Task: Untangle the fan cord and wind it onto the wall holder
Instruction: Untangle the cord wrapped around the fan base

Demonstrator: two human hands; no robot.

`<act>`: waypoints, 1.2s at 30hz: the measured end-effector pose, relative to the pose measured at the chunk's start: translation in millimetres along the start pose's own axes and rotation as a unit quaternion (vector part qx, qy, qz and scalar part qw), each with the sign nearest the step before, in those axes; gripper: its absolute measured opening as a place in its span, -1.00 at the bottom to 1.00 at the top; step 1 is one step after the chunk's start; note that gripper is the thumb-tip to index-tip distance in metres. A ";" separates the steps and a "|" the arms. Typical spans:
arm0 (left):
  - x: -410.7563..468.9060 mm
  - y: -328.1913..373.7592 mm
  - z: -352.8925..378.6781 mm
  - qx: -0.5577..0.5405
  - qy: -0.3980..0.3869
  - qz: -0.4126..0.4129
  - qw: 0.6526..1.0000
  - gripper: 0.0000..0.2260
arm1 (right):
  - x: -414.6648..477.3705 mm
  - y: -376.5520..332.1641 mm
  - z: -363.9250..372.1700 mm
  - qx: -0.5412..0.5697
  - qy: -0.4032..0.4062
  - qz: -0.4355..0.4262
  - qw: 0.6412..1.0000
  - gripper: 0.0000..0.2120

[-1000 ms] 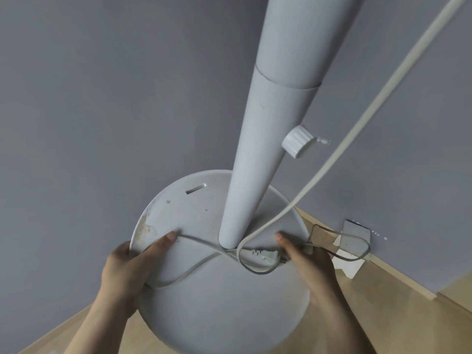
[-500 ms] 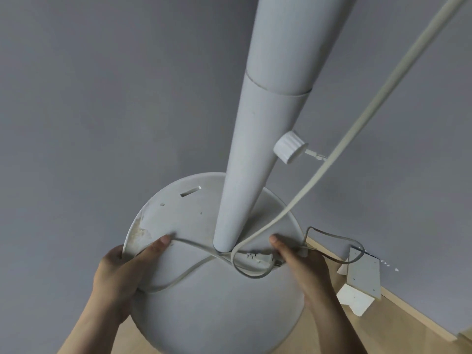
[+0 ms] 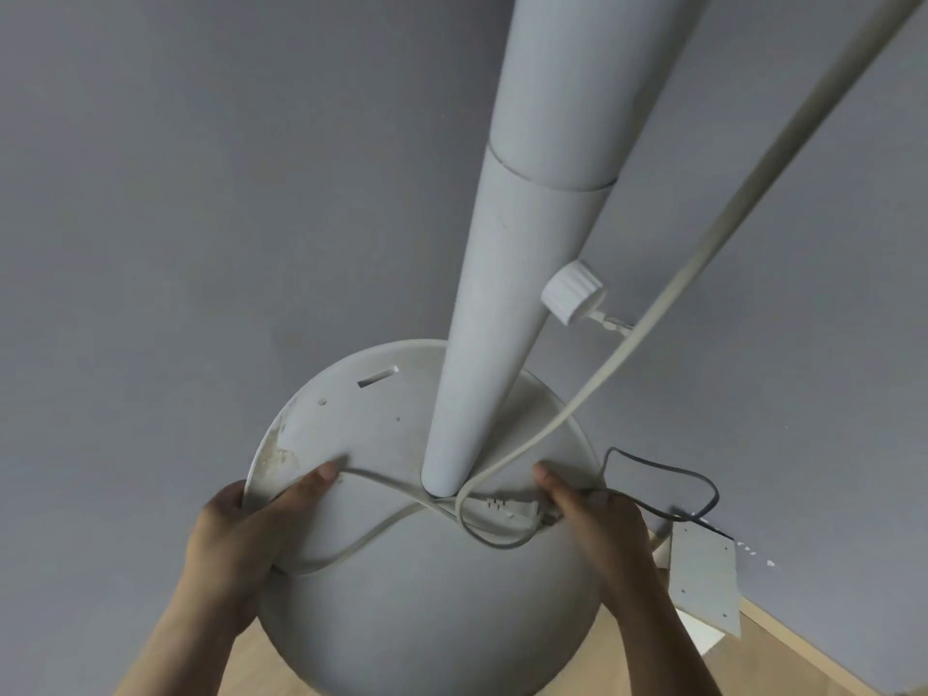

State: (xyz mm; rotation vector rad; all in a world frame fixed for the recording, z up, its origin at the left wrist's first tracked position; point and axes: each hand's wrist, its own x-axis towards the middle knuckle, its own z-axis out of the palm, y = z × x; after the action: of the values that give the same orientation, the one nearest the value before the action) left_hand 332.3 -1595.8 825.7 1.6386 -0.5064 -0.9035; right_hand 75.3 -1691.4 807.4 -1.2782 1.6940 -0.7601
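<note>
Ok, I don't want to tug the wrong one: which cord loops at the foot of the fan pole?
The thick white cord, crossing itself on the base. The thin dark cord arcs beside the base, by the wall.

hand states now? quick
Left hand: grips fan base rim, thumb on top.
Right hand: grips fan base rim beside plug.

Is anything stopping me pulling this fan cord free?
Possibly. The cord lies in crossed loops on the base, against the foot of the fan pole beside the plug, so the pole may catch it. Nothing separates your left hand or right hand from it.
</note>
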 end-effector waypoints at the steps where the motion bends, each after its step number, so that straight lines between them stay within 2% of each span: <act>1: 8.6 1.3 9.4 0.004 -0.003 -0.003 1.000 -0.42 | 10.2 -1.3 -1.3 -0.010 -0.001 -0.002 1.000 -0.52; 7: 73.4 9.5 71.2 0.005 -0.021 -0.008 1.000 -0.37 | 78.3 -7.0 -10.8 0.056 0.021 0.021 0.998 -0.64; 9: 92.7 16.6 91.0 0.003 -0.029 -0.005 1.000 -0.45 | 102.6 -11.6 -13.0 0.061 0.023 0.024 0.998 -0.65; 12: 125.8 30.6 122.8 -0.003 -0.032 -0.005 0.999 -0.63 | 147.0 -26.5 -20.1 0.072 0.030 0.031 0.996 -0.55; 14: 145.6 40.0 142.9 -0.005 -0.037 -0.010 0.999 -0.68 | 174.3 -35.6 -25.4 0.076 0.035 0.034 0.996 -0.53; 19: 191.6 56.6 185.7 0.002 -0.051 -0.006 0.999 -0.63 | 230.1 -50.9 -33.0 0.093 0.043 0.042 0.994 -0.55; 23: 212.6 65.2 211.3 0.002 -0.044 -0.009 0.999 -0.68 | 263.9 -56.5 -38.3 0.095 0.038 0.043 0.994 -0.62; 26: 229.4 72.6 230.5 0.007 -0.038 -0.010 0.999 -0.68 | 293.1 -60.4 -40.1 0.106 0.030 0.045 0.993 -0.57; 28: 241.8 75.8 246.4 0.012 -0.027 -0.005 1.000 -0.68 | 317.4 -62.4 -43.4 0.106 0.022 0.037 0.993 -0.53; 32: 257.8 79.7 279.5 0.011 -0.007 0.002 1.000 -0.67 | 363.3 -67.0 -53.3 0.089 0.011 0.003 0.996 -0.65; 36: 268.4 83.8 321.9 -0.002 0.018 -0.007 1.000 -0.63 | 414.6 -77.8 -73.9 0.054 -0.016 -0.012 0.998 -0.65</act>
State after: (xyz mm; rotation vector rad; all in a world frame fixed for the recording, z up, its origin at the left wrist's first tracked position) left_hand 256.9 -2016.1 806.7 1.6545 -0.4679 -0.8834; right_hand -1.4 -2112.6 794.4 -1.2311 1.5921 -0.8305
